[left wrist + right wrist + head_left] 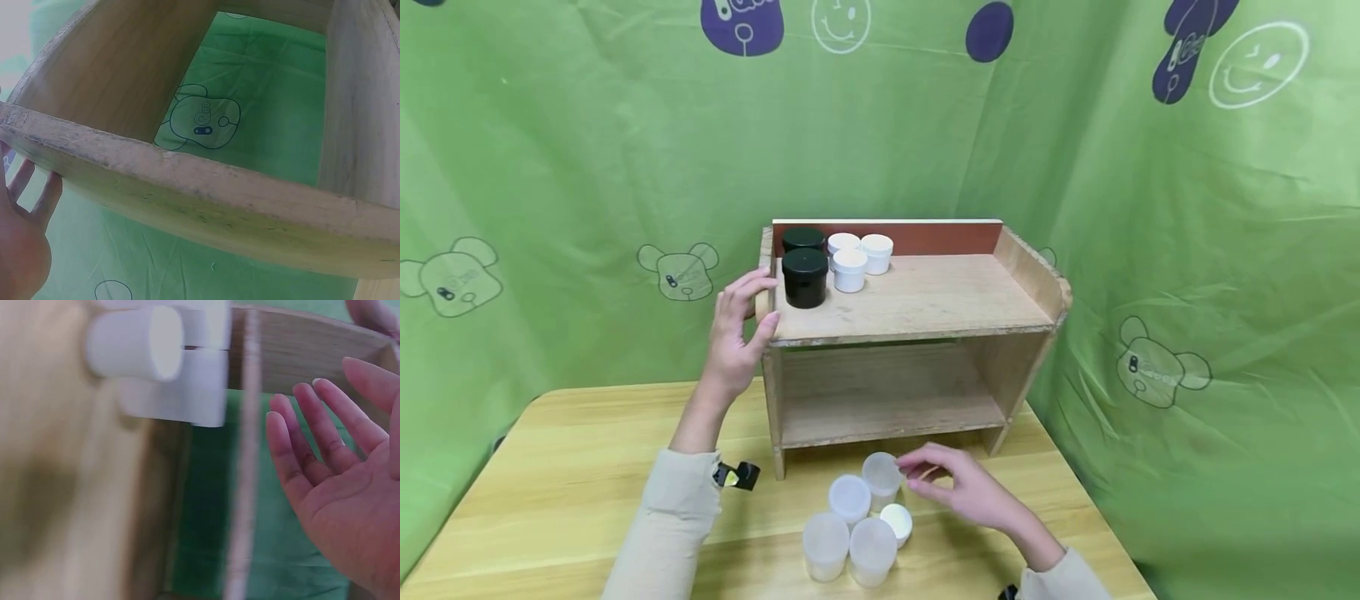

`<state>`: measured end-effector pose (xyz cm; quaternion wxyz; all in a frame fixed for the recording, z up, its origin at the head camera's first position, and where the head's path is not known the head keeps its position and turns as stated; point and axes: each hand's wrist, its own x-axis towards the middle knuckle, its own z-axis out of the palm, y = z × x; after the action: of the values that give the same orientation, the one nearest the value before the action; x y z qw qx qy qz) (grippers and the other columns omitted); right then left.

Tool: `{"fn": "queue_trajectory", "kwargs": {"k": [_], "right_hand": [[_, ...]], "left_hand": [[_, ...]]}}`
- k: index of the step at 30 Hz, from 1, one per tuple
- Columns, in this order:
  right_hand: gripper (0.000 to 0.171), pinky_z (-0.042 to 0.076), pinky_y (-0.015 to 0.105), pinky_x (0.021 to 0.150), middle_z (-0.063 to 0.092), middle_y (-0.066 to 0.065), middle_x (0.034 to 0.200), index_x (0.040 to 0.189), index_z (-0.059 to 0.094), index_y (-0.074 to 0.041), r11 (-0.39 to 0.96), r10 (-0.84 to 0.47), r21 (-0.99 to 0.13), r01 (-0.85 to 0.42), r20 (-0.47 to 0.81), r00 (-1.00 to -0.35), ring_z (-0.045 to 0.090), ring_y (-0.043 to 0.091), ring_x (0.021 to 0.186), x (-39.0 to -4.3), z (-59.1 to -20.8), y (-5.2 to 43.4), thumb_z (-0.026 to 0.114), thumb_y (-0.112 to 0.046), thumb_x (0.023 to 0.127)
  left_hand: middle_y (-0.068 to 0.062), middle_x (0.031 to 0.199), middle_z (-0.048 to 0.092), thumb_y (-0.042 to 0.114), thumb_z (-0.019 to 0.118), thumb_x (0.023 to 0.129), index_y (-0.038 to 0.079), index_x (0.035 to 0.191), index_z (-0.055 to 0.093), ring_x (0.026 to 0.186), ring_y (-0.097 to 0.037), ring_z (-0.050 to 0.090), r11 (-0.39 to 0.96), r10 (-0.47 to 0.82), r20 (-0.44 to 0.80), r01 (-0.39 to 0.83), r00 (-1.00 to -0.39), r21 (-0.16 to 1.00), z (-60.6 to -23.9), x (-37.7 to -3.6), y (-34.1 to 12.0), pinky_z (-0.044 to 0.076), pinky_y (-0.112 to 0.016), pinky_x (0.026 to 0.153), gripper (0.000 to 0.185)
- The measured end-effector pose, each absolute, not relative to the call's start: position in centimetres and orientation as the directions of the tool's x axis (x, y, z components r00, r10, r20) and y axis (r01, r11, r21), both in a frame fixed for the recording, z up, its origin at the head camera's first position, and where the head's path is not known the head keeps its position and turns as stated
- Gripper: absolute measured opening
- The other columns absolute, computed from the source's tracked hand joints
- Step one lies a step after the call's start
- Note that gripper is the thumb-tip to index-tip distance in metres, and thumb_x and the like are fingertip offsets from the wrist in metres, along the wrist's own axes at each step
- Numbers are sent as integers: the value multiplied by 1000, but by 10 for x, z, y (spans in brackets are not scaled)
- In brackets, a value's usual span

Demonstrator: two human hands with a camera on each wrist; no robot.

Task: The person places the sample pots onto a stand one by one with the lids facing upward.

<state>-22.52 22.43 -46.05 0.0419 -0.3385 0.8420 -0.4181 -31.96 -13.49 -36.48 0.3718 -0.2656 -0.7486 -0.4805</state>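
A wooden shelf [917,304] stands on the table, and my left hand [735,342] grips its left side panel [765,250] near the top. In the left wrist view, fingers [45,197] of that hand touch the panel's outer face. My right hand [958,487] hovers beside a translucent jar [882,477] in front of the shelf, holding nothing. Its fingers [325,425] are loosely bent and spread in the right wrist view. Several more translucent jars [826,542] and a small white-lidded jar [896,522] stand close together there.
On the shelf's top board, two black jars [805,279] stand one behind the other at the left. Three white jars [850,271] are grouped beside them. A lower board [887,400] runs below. Green printed cloth [587,167] hangs behind and to the right.
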Motion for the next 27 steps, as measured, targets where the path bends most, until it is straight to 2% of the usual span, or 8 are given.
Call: {"fn": "queue_trajectory", "kwargs": {"k": [5,8,11,18,27], "right_hand": [[35,58,33,90,72,14,116,128,67,0,388,-633,-776,-498,168,-755,70,22,101,-222,-487,231,69,-15,98],[39,58,38,94,70,19,121,131,65,1,360,-654,-812,-459,131,-745,69,32,105,-221,-498,234,70,-16,96],[45,57,42,97,67,22,127,134,62,2,338,-674,-845,-415,91,-733,67,34,111,-219,-507,236,71,-19,96],[52,58,44,96,64,22,128,136,60,3,291,-703,-873,-392,83,-706,67,31,115,-223,-528,234,77,-16,91],[57,58,38,95,65,18,123,136,60,1,330,-700,-863,-383,48,-713,65,19,110,-225,-537,229,82,-16,85]], "left_hand": [[-2,157,48,27,58,96,14,140,56,134,-22,43,399,43,811,755,-583,521,-365,-321,-135,36,-48,107,46],[-1,157,48,28,57,96,13,140,56,133,-22,43,399,42,807,751,-589,527,-365,-321,-135,37,-47,106,46],[-1,157,48,29,58,96,13,140,57,133,-21,43,394,42,801,746,-598,537,-365,-320,-135,38,-47,105,46],[-3,157,48,26,58,96,8,140,56,132,-22,42,386,44,803,751,-595,535,-366,-322,-135,40,-52,106,47],[-3,157,48,26,58,96,10,140,55,133,-23,43,390,44,800,748,-599,538,-365,-321,-135,40,-51,106,46]]}}
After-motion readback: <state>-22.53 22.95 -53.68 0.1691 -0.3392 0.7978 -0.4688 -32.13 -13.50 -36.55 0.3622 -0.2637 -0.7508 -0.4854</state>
